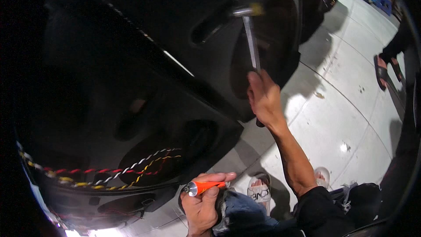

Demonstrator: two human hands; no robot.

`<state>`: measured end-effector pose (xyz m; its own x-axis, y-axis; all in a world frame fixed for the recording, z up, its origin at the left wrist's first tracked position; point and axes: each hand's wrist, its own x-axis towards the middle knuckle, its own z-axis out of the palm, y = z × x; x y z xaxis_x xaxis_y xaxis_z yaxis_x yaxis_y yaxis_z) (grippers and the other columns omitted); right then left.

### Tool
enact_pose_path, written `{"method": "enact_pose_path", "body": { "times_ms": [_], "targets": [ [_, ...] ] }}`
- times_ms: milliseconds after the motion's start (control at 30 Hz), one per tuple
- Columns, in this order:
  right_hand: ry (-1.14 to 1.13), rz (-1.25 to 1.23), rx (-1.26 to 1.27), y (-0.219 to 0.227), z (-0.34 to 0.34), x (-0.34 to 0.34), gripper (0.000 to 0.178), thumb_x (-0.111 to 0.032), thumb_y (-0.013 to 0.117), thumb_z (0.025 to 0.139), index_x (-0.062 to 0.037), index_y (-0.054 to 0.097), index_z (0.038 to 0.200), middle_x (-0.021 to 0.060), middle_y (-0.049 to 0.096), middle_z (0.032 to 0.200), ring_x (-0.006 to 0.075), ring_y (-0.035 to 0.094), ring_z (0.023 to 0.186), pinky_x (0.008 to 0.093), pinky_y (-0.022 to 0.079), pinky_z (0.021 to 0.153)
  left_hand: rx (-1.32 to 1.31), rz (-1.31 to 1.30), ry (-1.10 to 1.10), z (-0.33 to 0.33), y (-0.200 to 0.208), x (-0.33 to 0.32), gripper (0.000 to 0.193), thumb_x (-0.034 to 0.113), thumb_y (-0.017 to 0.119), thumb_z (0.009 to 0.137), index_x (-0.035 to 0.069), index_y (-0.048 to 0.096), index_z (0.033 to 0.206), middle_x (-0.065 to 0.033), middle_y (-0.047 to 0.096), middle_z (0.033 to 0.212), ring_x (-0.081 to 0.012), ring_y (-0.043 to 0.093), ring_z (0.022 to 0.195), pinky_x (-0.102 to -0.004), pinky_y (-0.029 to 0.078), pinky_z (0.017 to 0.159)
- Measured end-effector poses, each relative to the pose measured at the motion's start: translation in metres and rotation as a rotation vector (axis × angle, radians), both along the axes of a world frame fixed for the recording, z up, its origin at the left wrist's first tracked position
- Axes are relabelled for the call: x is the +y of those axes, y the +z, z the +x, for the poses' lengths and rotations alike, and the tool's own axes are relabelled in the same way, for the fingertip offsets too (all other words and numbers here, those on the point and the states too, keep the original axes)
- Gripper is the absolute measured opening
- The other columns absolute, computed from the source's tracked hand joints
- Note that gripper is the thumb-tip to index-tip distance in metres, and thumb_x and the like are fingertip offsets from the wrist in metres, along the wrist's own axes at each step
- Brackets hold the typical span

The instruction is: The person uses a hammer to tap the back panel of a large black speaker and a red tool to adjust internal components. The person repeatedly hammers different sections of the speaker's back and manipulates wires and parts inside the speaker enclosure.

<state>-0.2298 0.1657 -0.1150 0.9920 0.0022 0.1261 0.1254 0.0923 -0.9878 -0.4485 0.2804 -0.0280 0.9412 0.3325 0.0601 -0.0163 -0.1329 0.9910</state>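
Nearest, the left hand [202,210] wraps around an orange tube [206,187]; its long axis runs roughly left to right, silver end pointing left. That hand is the nearer one to the twisted wires [141,172] on the black casing [166,13]. Farther out, the right hand [266,101] grips a hammer [251,39] by its handle, which points away from the person, leaning slightly left. Beyond the hand, the hammer's blurred head lies crosswise, yellow end right, in front of the casing; contact cannot be told.
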Motion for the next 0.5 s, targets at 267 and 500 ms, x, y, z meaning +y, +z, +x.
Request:
{"method": "enact_pose_path", "body": {
  "times_ms": [267, 500],
  "targets": [
    [-0.414, -0.342, 0.392, -0.077, -0.113, -0.191, 0.030, -0.034, 0.052, 0.100, -0.0069, 0.051, 0.088, -0.0028, 0.045, 0.057, 0.0064, 0.039, 0.043, 0.0240, 0.033, 0.039, 0.047, -0.786, -0.971, 0.032, -0.031, -0.087, 0.035, 0.024, 0.056, 0.098, -0.007, 0.059, 0.115, -0.0235, 0.067, 0.109, -0.0313, 0.068, 0.101, -0.0380, 0.053, 0.090],
    [-0.528, -0.568, 0.591, -0.033, -0.193, -0.284, 0.040, -0.024, 0.060, 0.092, -0.0017, 0.059, 0.125, 0.0111, 0.068, 0.078, 0.0129, 0.056, 0.051, 0.0278, 0.043, 0.044, 0.002, -0.591, -1.517, -0.003, -0.002, -0.184, 0.035, 0.022, 0.054, 0.100, -0.005, 0.058, 0.121, -0.0196, 0.065, 0.100, -0.0251, 0.066, 0.091, -0.0353, 0.051, 0.076]
  ]
}}
